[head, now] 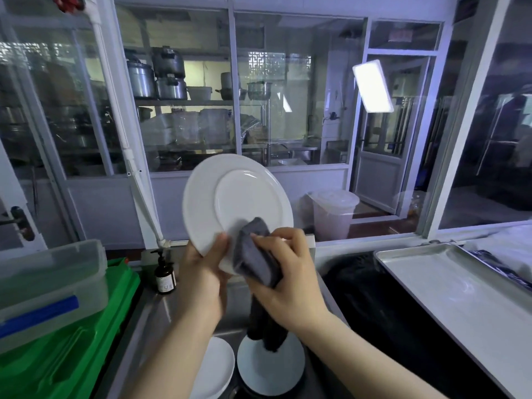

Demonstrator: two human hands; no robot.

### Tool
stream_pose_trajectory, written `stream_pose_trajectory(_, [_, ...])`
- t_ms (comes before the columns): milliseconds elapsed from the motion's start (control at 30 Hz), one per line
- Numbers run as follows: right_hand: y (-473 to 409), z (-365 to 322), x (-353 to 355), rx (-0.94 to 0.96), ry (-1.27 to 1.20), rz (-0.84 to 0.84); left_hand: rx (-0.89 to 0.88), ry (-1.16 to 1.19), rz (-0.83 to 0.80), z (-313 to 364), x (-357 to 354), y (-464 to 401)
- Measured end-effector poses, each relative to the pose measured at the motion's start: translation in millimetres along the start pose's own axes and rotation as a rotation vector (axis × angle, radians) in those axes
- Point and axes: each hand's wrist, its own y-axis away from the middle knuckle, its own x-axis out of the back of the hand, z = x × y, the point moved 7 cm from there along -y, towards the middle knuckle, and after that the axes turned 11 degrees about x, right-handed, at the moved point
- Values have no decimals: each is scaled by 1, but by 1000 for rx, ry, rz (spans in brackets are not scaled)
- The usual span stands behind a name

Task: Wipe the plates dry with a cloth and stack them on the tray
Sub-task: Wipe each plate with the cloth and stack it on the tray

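A white plate (236, 200) is held upright in front of me, its underside facing me. My left hand (203, 269) grips its lower left rim, thumb on the near face. My right hand (288, 272) holds a dark grey cloth (254, 254) against the plate's lower edge; the cloth's tail hangs down towards the sink. Two more white plates (218, 367) (270, 370) lie in the steel sink (149, 321) below my arms. A bare metal tray (449, 286) sits at the right.
A brown pump bottle (164, 273) stands at the sink's back left. A green crate (66, 347) with a clear lidded box (51, 286) on it fills the left. A dark surface (383, 309) lies between sink and tray. Glass partitions stand behind.
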Motion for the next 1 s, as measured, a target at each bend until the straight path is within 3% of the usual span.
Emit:
stream_pose_trajectory(167, [5, 3, 0, 32, -19, -65, -5, 1, 6, -5, 5, 3])
stream_pose_trajectory(400, [-4, 57, 34, -297, 104, 92, 33, -15, 9, -15, 13, 4])
stream_pose_trajectory(533, [5, 30, 16, -121, 160, -4, 28, -115, 91, -24, 23, -1])
stream_pose_trajectory(633, [12, 17, 4, -87, 28, -59, 23, -189, 81, -27, 26, 0])
stream_pose_trajectory(700, [11, 29, 4, -240, -111, -30, -52, -353, 93, -22, 26, 5])
stream_pose_trajectory(833, [18, 66, 11, -703, -325, 194, -212, -750, 49, -14, 14, 22])
stream_pose_trajectory(933, [25, 70, 9, -787, -466, 295, -492, -1167, -14, -7, -11, 38])
stream_pose_trajectory(1000, [30, 69, 9, -825, -597, 372, -652, -1312, -51, -2, -21, 43])
